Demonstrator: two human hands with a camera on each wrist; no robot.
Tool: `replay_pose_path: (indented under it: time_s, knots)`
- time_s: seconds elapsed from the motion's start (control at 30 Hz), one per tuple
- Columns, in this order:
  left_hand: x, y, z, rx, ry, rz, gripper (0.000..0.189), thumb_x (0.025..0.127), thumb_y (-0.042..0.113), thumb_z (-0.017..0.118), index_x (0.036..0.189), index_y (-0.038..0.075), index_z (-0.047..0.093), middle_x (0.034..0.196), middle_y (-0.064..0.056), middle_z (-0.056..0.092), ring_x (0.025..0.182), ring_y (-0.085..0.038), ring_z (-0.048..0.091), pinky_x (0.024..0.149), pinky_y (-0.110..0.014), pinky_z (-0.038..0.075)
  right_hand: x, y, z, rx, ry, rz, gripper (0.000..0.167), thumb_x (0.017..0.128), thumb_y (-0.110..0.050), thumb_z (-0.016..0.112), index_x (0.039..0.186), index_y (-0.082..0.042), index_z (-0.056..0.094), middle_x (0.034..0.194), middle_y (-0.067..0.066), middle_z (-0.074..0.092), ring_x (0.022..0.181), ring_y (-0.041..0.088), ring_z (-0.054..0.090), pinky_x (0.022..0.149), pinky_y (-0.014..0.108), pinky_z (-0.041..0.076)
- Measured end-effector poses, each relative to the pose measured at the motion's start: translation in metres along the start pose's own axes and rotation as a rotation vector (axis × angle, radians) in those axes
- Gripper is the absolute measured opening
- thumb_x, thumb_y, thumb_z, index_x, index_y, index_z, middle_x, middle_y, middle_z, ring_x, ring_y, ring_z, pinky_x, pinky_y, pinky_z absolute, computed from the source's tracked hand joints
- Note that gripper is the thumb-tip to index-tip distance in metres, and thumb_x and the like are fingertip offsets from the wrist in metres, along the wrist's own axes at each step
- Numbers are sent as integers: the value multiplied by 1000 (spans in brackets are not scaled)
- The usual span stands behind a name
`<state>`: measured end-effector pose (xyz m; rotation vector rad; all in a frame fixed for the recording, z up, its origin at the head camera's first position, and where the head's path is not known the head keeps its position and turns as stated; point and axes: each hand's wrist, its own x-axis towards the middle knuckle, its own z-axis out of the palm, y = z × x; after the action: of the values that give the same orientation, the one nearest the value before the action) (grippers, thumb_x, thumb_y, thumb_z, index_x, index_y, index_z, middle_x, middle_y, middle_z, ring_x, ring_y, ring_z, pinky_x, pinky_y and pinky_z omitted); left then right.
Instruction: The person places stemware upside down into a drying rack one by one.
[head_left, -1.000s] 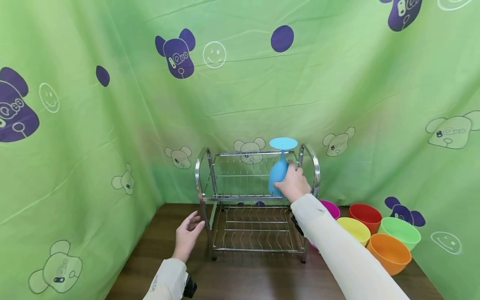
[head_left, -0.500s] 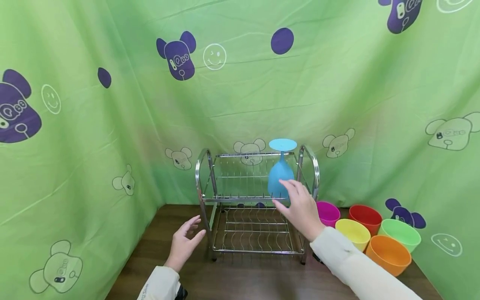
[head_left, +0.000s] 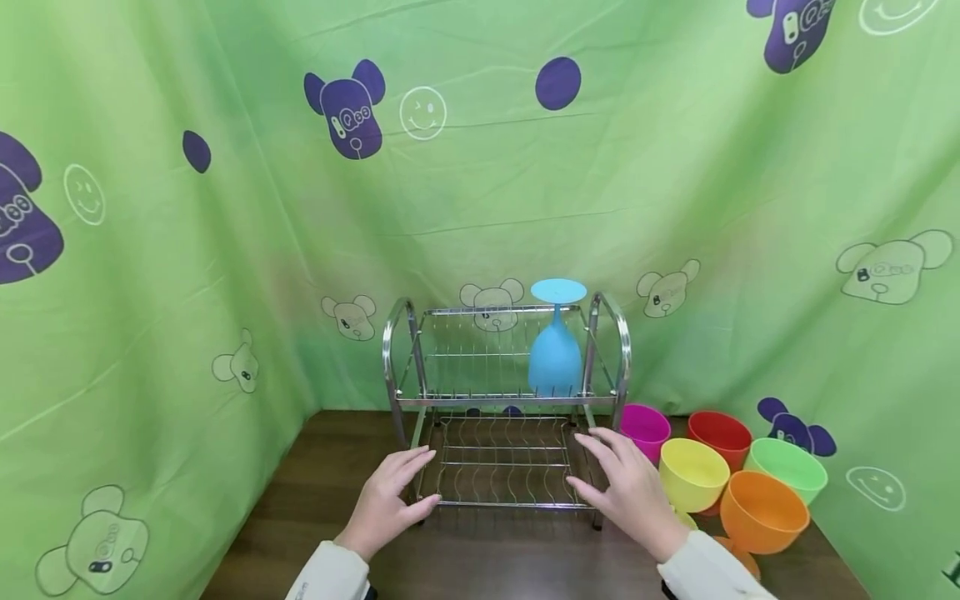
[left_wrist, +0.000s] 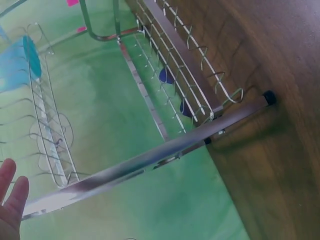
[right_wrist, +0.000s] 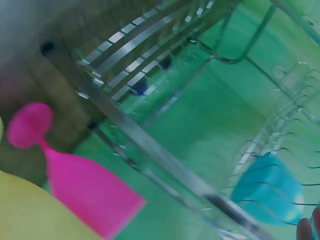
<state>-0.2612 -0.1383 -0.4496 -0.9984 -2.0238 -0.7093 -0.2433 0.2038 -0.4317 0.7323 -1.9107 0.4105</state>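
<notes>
A dark brown wooden desk (head_left: pixel 495 558) stands against a green cloth backdrop (head_left: pixel 675 167) printed with purple bear heads, pale bear outlines, purple dots and white smiley faces. To the right, near the backdrop, five plastic goblets stand close together: a magenta goblet (head_left: pixel 645 427) at the back left, a red goblet (head_left: pixel 718 432) just beside it, a light green goblet (head_left: pixel 786 468) farthest right, a yellow goblet (head_left: pixel 693 473) in front, and an orange goblet (head_left: pixel 762 510) nearest the desk's front edge. The right wrist view shows the magenta goblet's stem and round foot.
</notes>
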Motion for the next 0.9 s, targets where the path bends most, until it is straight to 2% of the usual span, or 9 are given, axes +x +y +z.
replay_pose_path:
  time_s: [0.2, 0.3, 0.43, 0.5, 0.6, 0.7, 0.77, 0.83, 0.9]
  knots:
    - [-9, 5, 9, 90, -21, 30, 63, 60, 22, 85, 117, 3, 66, 118, -13, 64, 106, -31, 59, 82, -42, 51, -43, -1, -1, -5, -105, 112, 69, 92, -64, 39, 114, -3, 63, 105, 20, 60, 88, 35, 61, 65, 48, 52]
    - [-15, 8, 18, 158, -54, 25, 67, 58, 27, 86, 118, 6, 66, 119, -12, 64, 108, -32, 58, 84, -43, 51, -63, 3, -5, -5, -186, 181, 66, 84, -61, 61, 116, -3, 62, 107, 20, 59, 90, 34, 60, 65, 49, 52]
    - [-23, 14, 33, 204, -132, 14, 70, 59, 35, 86, 121, 9, 65, 123, -13, 62, 112, -33, 57, 84, -45, 52, -84, 12, -16, -16, -244, 282, 72, 61, -39, 88, 116, -1, 62, 109, 23, 58, 91, 39, 59, 69, 54, 51]
    - [-24, 18, 41, 202, -169, 11, 70, 60, 37, 86, 121, 9, 65, 125, -13, 61, 114, -33, 56, 84, -45, 52, -92, 18, -21, -41, -226, 318, 71, 67, -48, 83, 116, 0, 61, 109, 27, 56, 90, 43, 58, 68, 59, 50]
    - [-23, 24, 52, 190, -199, -12, 70, 61, 38, 86, 122, 11, 65, 127, -12, 60, 116, -33, 55, 84, -46, 52, -101, 29, -31, -74, -147, 353, 76, 81, -67, 58, 112, 3, 60, 109, 32, 54, 89, 47, 54, 71, 57, 47]
    - [-21, 32, 64, 167, -219, -33, 70, 63, 40, 84, 124, 11, 64, 129, -12, 59, 117, -32, 55, 86, -46, 51, -111, 40, -43, -99, -51, 389, 88, 84, -75, 39, 107, 7, 60, 106, 34, 53, 90, 48, 50, 96, 37, 42]
    - [-21, 38, 73, 145, -231, -36, 70, 64, 40, 84, 125, 12, 63, 129, -11, 59, 117, -32, 55, 87, -46, 51, -118, 45, -54, -117, 0, 457, 91, 82, -77, 40, 104, 10, 60, 103, 33, 54, 90, 48, 48, 101, 15, 28]
    - [-21, 44, 81, 124, -240, -29, 70, 65, 40, 84, 125, 12, 63, 129, -11, 59, 116, -31, 56, 88, -45, 51, -125, 45, -65, -151, 27, 579, 78, 84, -65, 56, 105, 10, 60, 102, 31, 54, 91, 45, 48, 94, 3, 20]
    - [-22, 51, 88, 105, -254, -27, 69, 66, 40, 83, 125, 12, 63, 128, -11, 59, 115, -31, 56, 89, -43, 50, -130, 45, -75, -187, 19, 759, 62, 81, -44, 73, 109, 10, 60, 106, 30, 54, 91, 43, 49, 84, 8, 30]
